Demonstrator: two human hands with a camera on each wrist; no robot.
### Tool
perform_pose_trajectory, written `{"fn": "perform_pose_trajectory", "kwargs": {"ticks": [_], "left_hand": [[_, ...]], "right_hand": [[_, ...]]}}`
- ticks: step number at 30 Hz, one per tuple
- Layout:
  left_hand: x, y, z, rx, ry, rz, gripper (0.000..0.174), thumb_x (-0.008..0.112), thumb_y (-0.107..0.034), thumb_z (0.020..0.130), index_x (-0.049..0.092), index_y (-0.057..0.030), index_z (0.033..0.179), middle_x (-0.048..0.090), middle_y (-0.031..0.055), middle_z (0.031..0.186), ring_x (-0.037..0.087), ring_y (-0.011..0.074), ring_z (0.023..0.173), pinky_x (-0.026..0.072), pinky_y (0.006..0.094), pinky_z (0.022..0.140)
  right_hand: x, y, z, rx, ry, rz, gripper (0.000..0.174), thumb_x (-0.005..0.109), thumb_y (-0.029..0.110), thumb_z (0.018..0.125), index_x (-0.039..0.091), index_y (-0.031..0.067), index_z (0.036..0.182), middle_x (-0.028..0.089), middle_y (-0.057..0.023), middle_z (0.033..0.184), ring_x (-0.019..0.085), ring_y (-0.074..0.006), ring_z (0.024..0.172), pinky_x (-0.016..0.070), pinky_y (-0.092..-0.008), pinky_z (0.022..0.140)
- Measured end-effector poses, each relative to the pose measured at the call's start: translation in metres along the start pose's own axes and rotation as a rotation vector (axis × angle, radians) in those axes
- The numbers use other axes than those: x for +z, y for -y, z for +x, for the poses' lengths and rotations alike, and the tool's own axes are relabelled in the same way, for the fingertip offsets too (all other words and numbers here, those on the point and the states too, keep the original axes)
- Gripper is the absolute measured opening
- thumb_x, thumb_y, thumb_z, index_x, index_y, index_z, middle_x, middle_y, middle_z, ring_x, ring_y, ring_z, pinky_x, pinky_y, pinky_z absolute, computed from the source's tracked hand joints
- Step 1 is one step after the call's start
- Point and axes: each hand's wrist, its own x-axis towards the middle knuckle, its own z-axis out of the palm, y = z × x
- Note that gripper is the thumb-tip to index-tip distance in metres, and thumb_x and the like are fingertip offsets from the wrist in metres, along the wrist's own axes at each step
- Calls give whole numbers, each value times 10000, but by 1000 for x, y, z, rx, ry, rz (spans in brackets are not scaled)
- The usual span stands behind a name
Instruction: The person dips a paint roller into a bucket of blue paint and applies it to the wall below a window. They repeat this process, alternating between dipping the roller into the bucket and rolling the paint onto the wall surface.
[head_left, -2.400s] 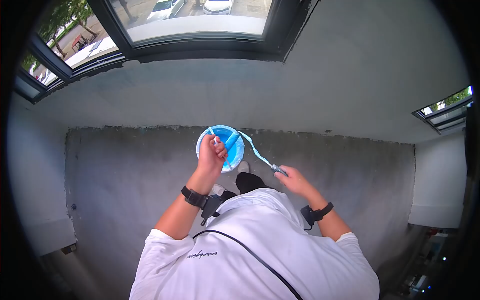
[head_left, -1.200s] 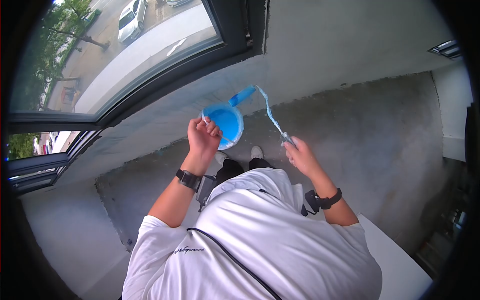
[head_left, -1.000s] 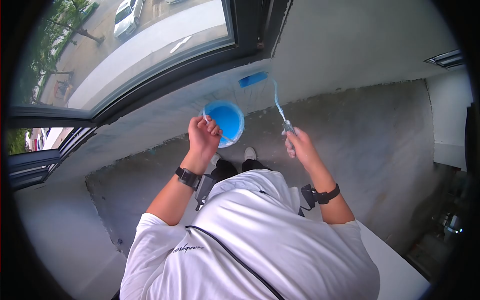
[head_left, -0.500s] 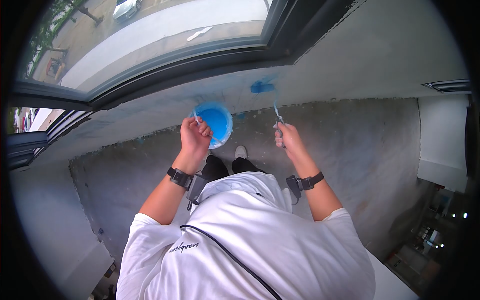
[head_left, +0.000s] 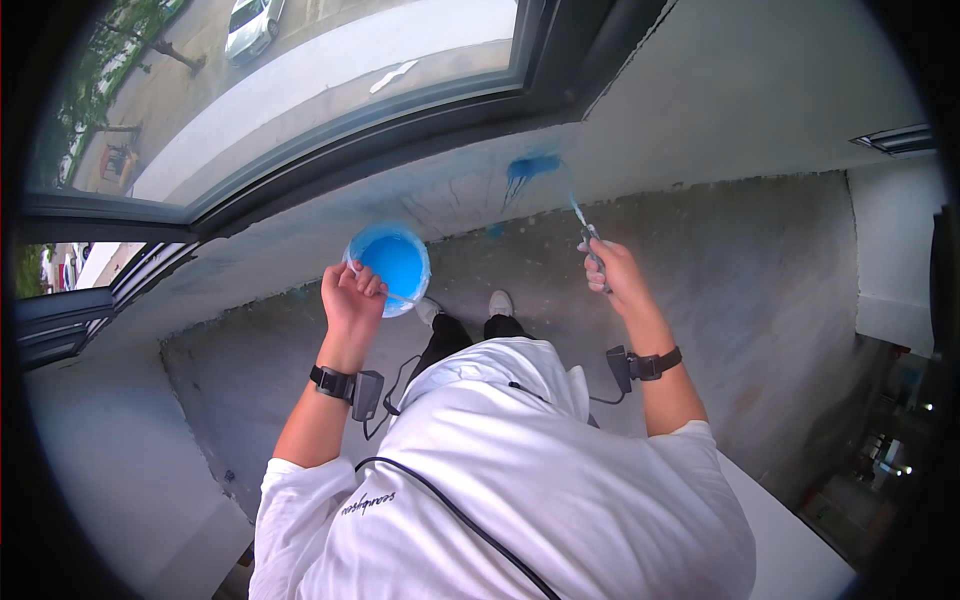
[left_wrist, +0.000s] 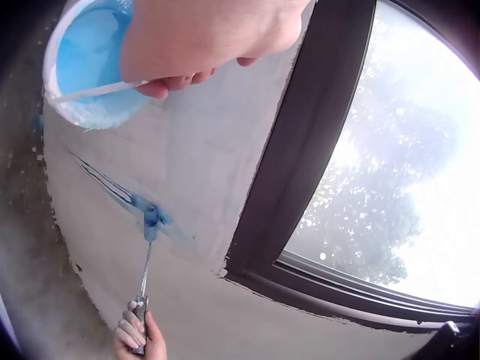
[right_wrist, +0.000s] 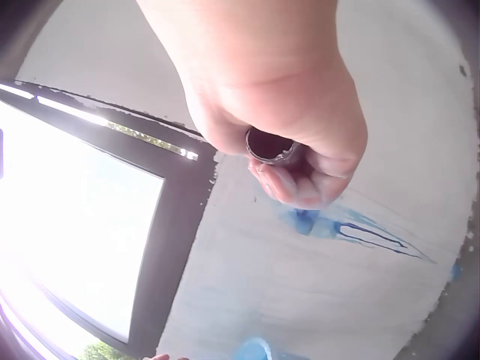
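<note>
In the head view my left hand [head_left: 352,300] grips the pale handle [head_left: 398,298] of a white bucket [head_left: 426,265] held off the floor. Light blue paint [head_left: 393,260] fills part of it. My right hand [head_left: 622,275] holds the grey grip [head_left: 592,250] of a paint roller [left_wrist: 150,223], fingers wrapped round it. The roller's blue sleeve lies against the wall below the window, on a wet blue patch [head_left: 540,165]. Dark drips run down from that patch. In the right wrist view the hollow end of the grip [right_wrist: 270,145] shows inside my fist, which hides the roller frame.
A dark-framed window [head_left: 420,110] is set above the grey wall [head_left: 700,130]. Faint blue smears mark the wall beside the patch. My shoes [head_left: 500,303] stand on the concrete floor [head_left: 700,300] close to the wall. A black cable hangs across my white shirt.
My right hand has lifted the roller out of the bucket and brought it to the wall, leaving a blue patch that now drips. The bucket, in my left hand, has shifted left.
</note>
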Motion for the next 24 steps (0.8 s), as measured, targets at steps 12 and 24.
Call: {"fn": "perform_pose_trajectory", "kwargs": {"ticks": [12, 24], "left_hand": [[24, 22, -32, -1, 2, -11, 174, 464, -255, 867, 447, -93, 805, 320, 0, 609, 330, 138, 576, 319, 296, 624], [53, 66, -58, -17, -13, 22, 181, 456, -256, 871, 454, -87, 805, 338, 9, 603, 334, 143, 581, 331, 295, 643]], "right_hand": [[-32, 27, -49, -75, -29, 0, 228, 484, 247, 993, 547, 28, 1008, 462, 17, 678, 371, -44, 504, 303, -207, 450], [-77, -29, 35, 8, -102, 7, 218, 497, 237, 980, 527, 21, 962, 460, 3, 659, 399, -58, 493, 322, -217, 430]]}}
